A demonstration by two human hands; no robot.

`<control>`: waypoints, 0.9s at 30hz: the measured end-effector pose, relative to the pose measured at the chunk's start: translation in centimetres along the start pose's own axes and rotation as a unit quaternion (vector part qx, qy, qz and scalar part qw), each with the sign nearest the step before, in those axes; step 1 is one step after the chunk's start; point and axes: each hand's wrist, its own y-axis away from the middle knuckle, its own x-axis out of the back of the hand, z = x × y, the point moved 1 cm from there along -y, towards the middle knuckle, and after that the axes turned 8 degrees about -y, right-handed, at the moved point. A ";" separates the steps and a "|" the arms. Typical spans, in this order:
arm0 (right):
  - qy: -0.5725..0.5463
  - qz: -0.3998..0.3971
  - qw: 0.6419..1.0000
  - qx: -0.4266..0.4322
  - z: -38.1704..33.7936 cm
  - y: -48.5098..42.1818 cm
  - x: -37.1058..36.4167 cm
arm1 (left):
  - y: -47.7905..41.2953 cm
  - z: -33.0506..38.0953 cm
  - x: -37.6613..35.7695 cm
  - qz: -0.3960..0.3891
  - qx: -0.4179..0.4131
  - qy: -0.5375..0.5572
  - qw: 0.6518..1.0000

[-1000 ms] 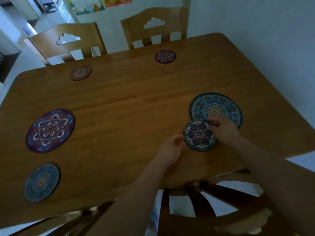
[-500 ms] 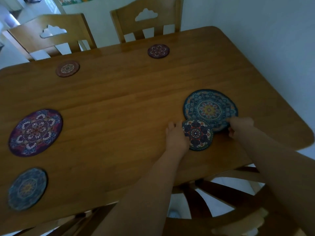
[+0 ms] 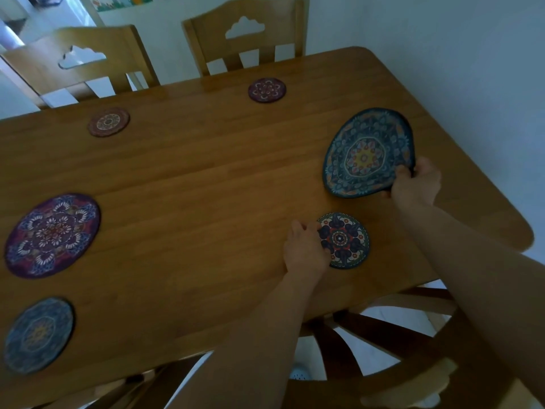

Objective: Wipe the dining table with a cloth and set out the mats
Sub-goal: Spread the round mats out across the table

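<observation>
Right hand (image 3: 415, 184) pinches the big blue mat (image 3: 365, 154) by its near edge, tilted off the surface (image 3: 191, 187); left hand (image 3: 305, 249) covers the small mat (image 3: 345, 240) at its left rim (pinching or just resting, can't tell).

Single head-worn wide-angle view, looking forward and down, close above the table (image 3: 182, 184), near edge

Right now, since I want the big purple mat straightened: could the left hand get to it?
Probably yes: the left hand merely rests on the small mat, and bare table lies between it and the big purple mat, though it's a long stretch.
</observation>
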 end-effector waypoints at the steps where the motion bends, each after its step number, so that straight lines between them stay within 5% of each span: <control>1: -0.021 -0.005 0.999 -0.026 -0.1 0.2 -0.3 | 0.0 -0.1 0.0 0.002 -0.002 0.009 1.000; 6: -0.175 -0.044 0.959 -0.218 -0.7 1.9 -2.5 | -1.1 -1.0 0.9 0.065 0.060 0.182 0.979; 8: -0.206 -0.068 0.933 -0.288 -0.9 2.7 -3.3 | -1.8 -1.5 1.9 0.050 0.157 0.381 0.910; 11: -0.172 -0.092 0.927 -0.321 -0.8 3.6 -4.2 | -2.6 -2.3 3.0 -0.027 0.231 0.645 0.727; 15: -0.099 -0.102 0.936 -0.321 -0.8 4.4 -4.5 | -2.7 -3.2 4.3 -0.033 0.252 0.719 0.647; 19: 0.076 -0.153 0.944 -0.283 -0.8 4.6 -3.9 | -3.1 -3.0 4.8 -0.054 0.282 0.725 0.626; 21: 0.234 -0.205 0.930 -0.197 -0.9 4.2 -3.2 | -3.5 -2.6 4.9 -0.068 0.288 0.705 0.645; 24: 0.454 -0.216 0.864 -0.039 -1.3 4.1 -2.7 | -4.3 -1.8 5.0 -0.076 0.278 0.652 0.701; 27: 0.477 -0.176 0.859 0.056 -1.3 4.0 -2.7 | -4.6 -1.3 5.1 -0.079 0.285 0.632 0.716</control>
